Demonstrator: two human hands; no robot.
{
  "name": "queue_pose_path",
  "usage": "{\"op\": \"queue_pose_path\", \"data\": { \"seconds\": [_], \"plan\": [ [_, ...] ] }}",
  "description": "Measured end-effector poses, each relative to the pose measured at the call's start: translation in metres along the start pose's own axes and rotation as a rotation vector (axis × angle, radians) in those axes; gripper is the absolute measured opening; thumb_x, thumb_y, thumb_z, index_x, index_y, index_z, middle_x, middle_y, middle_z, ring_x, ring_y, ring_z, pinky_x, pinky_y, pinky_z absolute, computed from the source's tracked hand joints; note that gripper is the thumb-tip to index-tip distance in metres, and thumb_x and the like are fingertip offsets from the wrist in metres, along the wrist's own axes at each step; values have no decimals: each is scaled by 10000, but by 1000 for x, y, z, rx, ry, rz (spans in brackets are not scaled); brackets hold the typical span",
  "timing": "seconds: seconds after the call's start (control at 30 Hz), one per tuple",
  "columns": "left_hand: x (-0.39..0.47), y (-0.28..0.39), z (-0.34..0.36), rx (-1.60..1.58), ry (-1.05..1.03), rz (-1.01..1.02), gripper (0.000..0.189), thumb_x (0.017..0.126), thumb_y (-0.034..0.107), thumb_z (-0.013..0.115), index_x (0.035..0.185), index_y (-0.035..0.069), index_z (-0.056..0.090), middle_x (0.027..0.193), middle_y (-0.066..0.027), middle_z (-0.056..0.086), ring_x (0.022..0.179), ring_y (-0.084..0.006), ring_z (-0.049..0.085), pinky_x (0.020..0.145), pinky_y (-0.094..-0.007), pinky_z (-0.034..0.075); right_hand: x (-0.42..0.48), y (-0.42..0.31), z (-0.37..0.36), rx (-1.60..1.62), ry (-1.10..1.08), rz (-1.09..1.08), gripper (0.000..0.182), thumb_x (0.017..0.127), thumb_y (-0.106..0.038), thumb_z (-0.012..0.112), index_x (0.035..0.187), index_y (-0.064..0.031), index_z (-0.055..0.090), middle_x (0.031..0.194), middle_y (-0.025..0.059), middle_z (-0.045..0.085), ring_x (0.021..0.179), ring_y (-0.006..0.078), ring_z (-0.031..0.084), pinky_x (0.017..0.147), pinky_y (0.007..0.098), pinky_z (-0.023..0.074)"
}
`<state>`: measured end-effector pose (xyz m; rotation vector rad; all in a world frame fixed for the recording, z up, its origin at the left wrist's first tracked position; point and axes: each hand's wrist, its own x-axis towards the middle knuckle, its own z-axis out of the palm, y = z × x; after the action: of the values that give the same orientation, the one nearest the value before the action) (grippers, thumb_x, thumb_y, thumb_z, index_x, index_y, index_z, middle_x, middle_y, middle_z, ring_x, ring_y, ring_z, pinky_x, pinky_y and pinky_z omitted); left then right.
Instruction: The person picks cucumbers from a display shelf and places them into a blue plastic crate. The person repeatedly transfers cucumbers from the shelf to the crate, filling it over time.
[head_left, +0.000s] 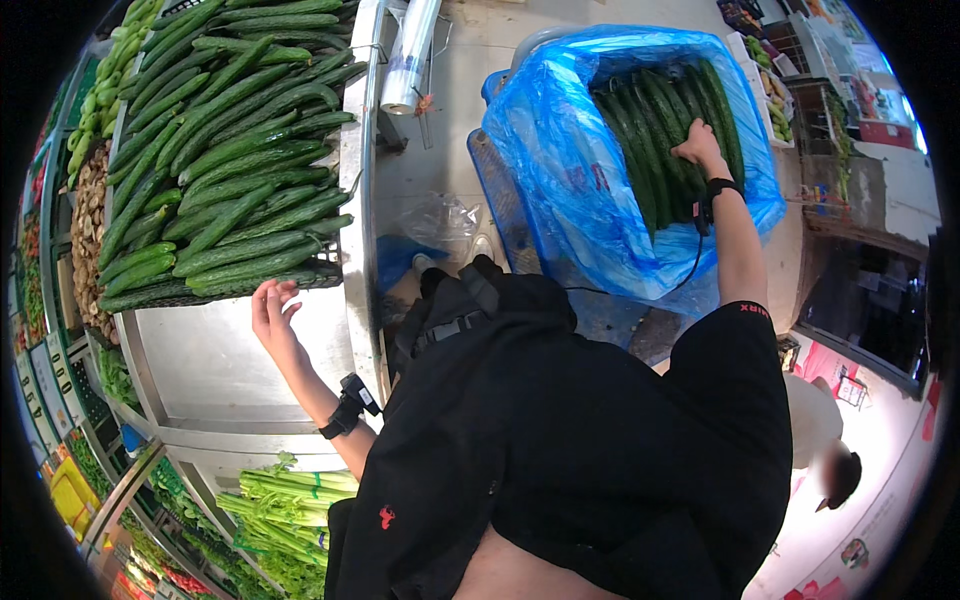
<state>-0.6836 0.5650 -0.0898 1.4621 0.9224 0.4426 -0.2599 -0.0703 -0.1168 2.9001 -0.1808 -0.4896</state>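
Observation:
My right hand reaches into a crate lined with a blue plastic bag. It rests on the long green cucumbers packed side by side in there; whether its fingers grip one cannot be made out. On the other side, my left hand is raised with fingers apart and slightly curled, holding nothing. It is by the near edge of a big heap of cucumbers, which lies in a black crate on the metal display counter. Each wrist wears a black strap with a small device.
A roll of clear plastic bags hangs at the counter's edge. Celery bunches lie at the lower left, ginger beyond the cucumber heap. Crumpled clear plastic is on the floor near my shoes. Another person is behind my right side.

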Motion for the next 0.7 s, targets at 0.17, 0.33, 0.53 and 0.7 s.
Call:
{"op": "queue_pose_path", "data": {
  "seconds": [0.17,0.33,0.53,0.7],
  "plan": [
    [3,-7,3,7,-18,3,238,982,235,536,1106,38,586,990,-97,675,868,-147,640,715,-269,492,7,-12,-2,-41,-75,52,863,583,-219,779,1269,111,371,1229,309,520,1125,408,571,876,423,527],
    [-8,-9,6,-4,-32,3,253,980,251,545,1118,42,584,982,-92,683,872,-137,630,722,-267,490,-5,-13,3,75,25,27,831,556,-258,734,1246,80,418,1026,266,654,971,392,644,805,435,541],
    [-7,-7,-2,54,4,7,249,981,253,545,1128,57,589,956,-68,691,859,-110,622,721,-260,489,-28,-12,-16,120,119,-80,726,567,-279,759,1152,49,482,1061,273,644,1006,403,628,835,447,522],
    [10,4,14,81,-120,116,226,986,223,544,1110,41,593,944,-49,685,839,-92,607,712,-238,472,-68,-12,-48,166,252,-132,824,590,-296,774,1269,45,455,1132,272,627,1079,400,601,909,443,487]
  ]
}}
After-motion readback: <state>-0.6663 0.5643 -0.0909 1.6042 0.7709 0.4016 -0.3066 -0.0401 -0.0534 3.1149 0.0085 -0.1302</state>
